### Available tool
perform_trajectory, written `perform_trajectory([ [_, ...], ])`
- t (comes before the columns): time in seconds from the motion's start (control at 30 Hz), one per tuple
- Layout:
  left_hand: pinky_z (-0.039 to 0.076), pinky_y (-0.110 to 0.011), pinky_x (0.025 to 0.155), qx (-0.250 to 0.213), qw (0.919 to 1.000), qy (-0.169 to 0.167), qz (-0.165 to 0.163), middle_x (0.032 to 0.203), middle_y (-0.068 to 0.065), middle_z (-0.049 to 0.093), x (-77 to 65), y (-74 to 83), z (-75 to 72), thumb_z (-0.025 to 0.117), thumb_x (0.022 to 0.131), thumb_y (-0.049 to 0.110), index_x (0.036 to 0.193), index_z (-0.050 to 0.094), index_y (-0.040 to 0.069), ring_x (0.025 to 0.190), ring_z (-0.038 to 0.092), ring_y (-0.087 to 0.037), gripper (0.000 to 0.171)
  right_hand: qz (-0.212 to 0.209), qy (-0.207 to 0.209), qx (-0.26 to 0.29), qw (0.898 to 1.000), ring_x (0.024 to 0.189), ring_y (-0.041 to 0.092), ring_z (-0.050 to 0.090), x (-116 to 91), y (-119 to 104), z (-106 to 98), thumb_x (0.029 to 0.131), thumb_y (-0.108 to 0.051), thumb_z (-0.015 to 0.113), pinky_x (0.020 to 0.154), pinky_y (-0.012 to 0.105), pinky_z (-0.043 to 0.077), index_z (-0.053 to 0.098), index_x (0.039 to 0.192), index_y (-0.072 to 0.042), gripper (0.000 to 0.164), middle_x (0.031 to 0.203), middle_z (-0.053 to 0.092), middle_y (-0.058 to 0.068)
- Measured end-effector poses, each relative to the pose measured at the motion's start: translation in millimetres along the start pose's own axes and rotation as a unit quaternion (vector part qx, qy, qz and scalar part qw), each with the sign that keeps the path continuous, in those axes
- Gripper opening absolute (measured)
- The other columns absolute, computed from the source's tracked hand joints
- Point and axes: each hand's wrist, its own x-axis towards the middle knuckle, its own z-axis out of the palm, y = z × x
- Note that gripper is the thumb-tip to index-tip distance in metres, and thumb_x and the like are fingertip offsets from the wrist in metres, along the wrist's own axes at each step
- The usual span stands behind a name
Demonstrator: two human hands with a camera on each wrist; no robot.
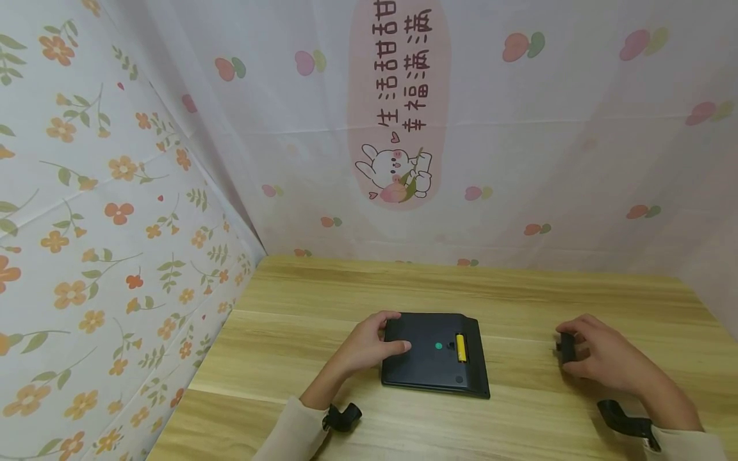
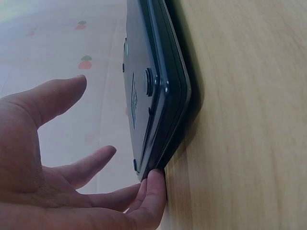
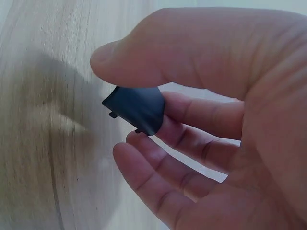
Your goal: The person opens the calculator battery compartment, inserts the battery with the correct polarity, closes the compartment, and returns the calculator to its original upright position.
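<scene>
A flat black calculator-like device [image 1: 423, 365] lies with its back up on the table. A yellow battery [image 1: 460, 348] shows in the uncovered slot near its right side. My left hand [image 1: 370, 344] is at the device's left edge. In the left wrist view its lower fingers [image 2: 154, 196] touch the edge, while the thumb is raised apart from the back. Off to the right of the device, my right hand [image 1: 608, 355] pinches a small black battery cover [image 3: 136, 108] between thumb and fingers. Two small tabs stick out along one edge of the cover.
The wood-grain table [image 1: 277, 346] extends round the device. Behind it hangs a pale printed curtain [image 1: 496, 160], and a floral curtain [image 1: 115, 288] stands along the left. Black camera mounts [image 1: 344, 417] are strapped to both wrists.
</scene>
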Motion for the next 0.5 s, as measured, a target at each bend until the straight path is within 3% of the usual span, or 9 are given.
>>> perform_trajectory([
  [0.3,0.061,-0.038,0.086,0.0,1.0,-0.001,0.002,0.134,-0.014,0.071,-1.2,2.9,-0.4,0.084,0.098,0.026,0.157,0.056,0.001,0.11,0.072,-0.024,0.069,-0.015,0.01,0.018,1.0,0.106,0.043,0.069,1.5,-9.3,2.3,0.079,-0.004,0.098,0.078,0.043,0.063,0.063,0.133,0.013,0.066,0.124,0.061,0.021],
  [0.5,0.061,-0.043,0.089,0.002,1.0,0.002,0.0,0.138,-0.015,0.068,-1.2,2.4,0.3,0.084,0.098,0.026,0.156,0.057,0.002,0.114,0.071,-0.026,0.068,-0.015,-0.007,0.03,0.999,0.099,0.04,0.075,2.3,-13.9,1.4,0.082,-0.005,0.096,0.076,0.042,0.064,0.062,0.136,0.013,0.066,0.126,0.06,0.022],
])
